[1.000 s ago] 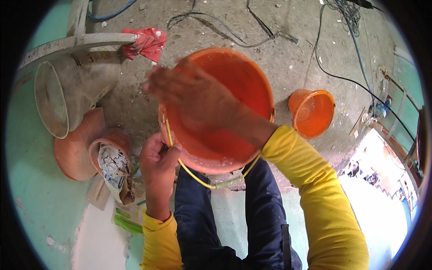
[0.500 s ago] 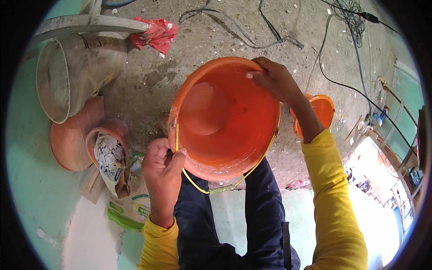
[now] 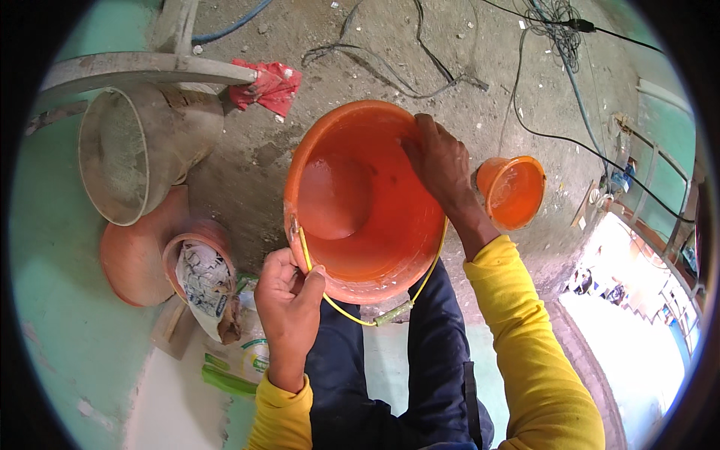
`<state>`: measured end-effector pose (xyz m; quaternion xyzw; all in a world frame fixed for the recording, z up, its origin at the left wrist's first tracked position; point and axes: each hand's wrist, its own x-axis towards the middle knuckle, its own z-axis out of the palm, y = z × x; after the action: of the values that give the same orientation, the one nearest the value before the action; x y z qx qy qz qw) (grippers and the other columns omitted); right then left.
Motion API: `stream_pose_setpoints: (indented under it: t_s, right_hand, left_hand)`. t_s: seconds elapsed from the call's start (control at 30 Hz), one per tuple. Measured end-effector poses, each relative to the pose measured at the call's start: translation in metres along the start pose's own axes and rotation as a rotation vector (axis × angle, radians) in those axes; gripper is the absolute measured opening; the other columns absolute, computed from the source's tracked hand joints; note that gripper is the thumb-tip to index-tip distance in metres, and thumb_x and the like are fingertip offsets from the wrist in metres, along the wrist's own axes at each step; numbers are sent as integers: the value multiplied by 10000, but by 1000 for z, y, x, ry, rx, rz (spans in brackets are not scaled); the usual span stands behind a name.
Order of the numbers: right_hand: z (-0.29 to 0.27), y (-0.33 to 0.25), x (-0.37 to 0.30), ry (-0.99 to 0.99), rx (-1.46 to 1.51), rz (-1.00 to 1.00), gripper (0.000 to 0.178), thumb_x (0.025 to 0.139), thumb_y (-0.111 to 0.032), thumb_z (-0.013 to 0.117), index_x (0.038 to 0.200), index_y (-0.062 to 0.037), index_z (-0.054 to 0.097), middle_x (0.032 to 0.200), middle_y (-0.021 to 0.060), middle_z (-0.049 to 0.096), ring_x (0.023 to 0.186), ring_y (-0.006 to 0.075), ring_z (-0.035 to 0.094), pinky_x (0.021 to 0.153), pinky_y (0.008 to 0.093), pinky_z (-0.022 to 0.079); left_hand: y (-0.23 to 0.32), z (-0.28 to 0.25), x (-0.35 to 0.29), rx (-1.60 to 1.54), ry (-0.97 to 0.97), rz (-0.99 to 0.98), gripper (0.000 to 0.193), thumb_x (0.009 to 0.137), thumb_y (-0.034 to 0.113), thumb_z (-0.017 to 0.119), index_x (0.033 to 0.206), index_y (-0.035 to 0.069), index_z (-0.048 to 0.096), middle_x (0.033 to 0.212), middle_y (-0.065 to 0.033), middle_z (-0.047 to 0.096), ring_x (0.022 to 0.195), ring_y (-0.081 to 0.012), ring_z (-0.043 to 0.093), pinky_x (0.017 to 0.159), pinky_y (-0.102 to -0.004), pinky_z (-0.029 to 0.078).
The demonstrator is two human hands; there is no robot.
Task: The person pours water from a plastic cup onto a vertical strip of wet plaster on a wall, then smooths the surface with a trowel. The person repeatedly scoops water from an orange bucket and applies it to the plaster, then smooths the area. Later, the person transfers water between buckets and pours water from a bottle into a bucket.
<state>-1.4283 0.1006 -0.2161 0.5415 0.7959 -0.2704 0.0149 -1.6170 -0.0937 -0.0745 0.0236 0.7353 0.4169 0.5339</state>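
Note:
A large orange bucket is tilted in front of me, its mouth facing me and its wet-looking inside bare to view. My left hand pinches the near left rim beside the end of the yellow wire handle, which hangs below the rim with a green grip on it. At the far right rim my right hand is closed over the edge, its thumb inside. A smaller orange bucket stands on the floor, just right of my right forearm.
Left, a whitish bucket lies on its side near a reddish basin and a small bucket holding a crumpled sack. A red cloth hangs by a grey bar. Cables cross the floor; bright stairs lie right.
The large bucket has shifted slightly left relative to my legs, and my right hand has moved left along with it. The view has shifted, so the surroundings sit differently. Both hands keep their hold.

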Motion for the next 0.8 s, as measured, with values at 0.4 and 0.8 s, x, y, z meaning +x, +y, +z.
stream_pose_setpoints:
  t_s: [0.4,0.8]
  right_hand:
    - [0,-32,-18,85,313,-148,233,932,-164,673,1138,-61,640,931,172,708,888,447,678,755,479,560]
    - [26,237,-100,735,778,699,153,943,-46,621,1080,7,662,912,70,679,788,148,657,703,286,549]
  left_hand:
    - [21,-40,-13,106,-31,-29,213,917,-70,617,1121,-44,559,1024,-83,684,840,-67,614,741,-212,491]
    - [-37,54,-29,71,-54,-80,177,951,-21,609,1116,-6,546,1091,-90,674,884,-76,620,733,-204,506]
